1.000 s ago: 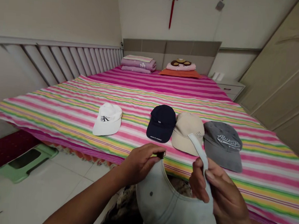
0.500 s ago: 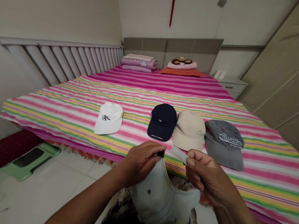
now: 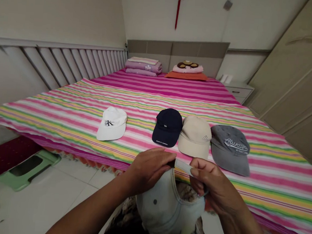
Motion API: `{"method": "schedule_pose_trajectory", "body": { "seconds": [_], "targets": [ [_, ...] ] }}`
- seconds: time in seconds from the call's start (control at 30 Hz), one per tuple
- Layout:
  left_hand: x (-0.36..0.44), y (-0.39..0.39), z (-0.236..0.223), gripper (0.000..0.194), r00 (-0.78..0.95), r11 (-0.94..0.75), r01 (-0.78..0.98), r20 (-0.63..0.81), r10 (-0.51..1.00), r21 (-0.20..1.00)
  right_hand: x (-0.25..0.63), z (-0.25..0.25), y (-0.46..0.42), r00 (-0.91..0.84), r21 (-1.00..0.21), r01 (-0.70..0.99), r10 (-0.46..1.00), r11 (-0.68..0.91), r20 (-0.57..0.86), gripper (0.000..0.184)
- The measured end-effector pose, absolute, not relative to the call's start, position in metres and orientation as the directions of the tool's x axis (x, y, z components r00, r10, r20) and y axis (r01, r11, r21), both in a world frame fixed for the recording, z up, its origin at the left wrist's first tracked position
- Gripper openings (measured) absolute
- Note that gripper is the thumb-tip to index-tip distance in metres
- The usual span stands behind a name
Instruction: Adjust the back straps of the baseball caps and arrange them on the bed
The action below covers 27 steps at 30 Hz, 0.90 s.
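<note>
A pale blue-grey cap (image 3: 167, 208) hangs in front of me, the back opening and strap facing up. My left hand (image 3: 150, 169) pinches the dark end of the back strap, at the left of the opening. Between thumb and fingers, my right hand (image 3: 207, 177) grips the light strap (image 3: 183, 166), whose free end meets the dark piece at my left fingertips. Just beyond my hands on the bed lie a navy cap (image 3: 167, 127), a beige cap (image 3: 196, 136) and a grey cap (image 3: 231, 150), side by side. Farther left sits a white cap (image 3: 112, 124).
The bed (image 3: 73, 103) has a striped cover and a white side rail (image 3: 76, 58). Folded bedding (image 3: 143, 66) is stacked by the headboard (image 3: 199, 52). A green stool (image 3: 27, 168) stands on the tiled floor at left, and a nightstand (image 3: 239, 91) at the far right.
My right hand has moved slightly left, bringing the light strap end against the dark piece in my left hand; the gap between them has closed. The caps on the bed stay put.
</note>
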State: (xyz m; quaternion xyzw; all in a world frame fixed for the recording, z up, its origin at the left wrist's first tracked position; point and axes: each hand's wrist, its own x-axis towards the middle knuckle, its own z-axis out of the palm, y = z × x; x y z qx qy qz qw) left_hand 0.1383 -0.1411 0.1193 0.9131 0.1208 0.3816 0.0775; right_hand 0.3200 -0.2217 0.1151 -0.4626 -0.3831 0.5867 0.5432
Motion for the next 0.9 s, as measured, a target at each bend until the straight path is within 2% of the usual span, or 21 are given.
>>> {"method": "schedule_pose_trajectory", "body": {
  "seconds": [0.17, 0.37, 0.53, 0.9],
  "targets": [
    [0.141, -0.142, 0.121, 0.028, 0.659, -0.961, 0.061, 0.712, 0.243, 0.271, 0.324, 0.118, -0.222, -0.049, -0.979, -0.122, 0.986, -0.164, -0.159, 0.028],
    [0.148, -0.147, 0.122, 0.027, 0.646, -0.930, -0.028, 0.717, 0.263, 0.366, 0.326, 0.123, -0.224, -0.032, -0.997, 0.053, 0.997, -0.064, -0.066, 0.028],
    [0.149, -0.150, 0.119, 0.025, 0.629, -0.893, -0.059, 0.711, 0.313, 0.446, 0.324, 0.121, -0.226, 0.000, -0.992, -0.027, 0.992, -0.123, -0.123, 0.033],
    [0.148, -0.152, 0.123, 0.031, 0.603, -0.902, -0.093, 0.745, 0.286, 0.422, 0.323, 0.129, -0.226, -0.016, -0.992, -0.076, 0.995, -0.103, -0.102, 0.029]
  ]
}}
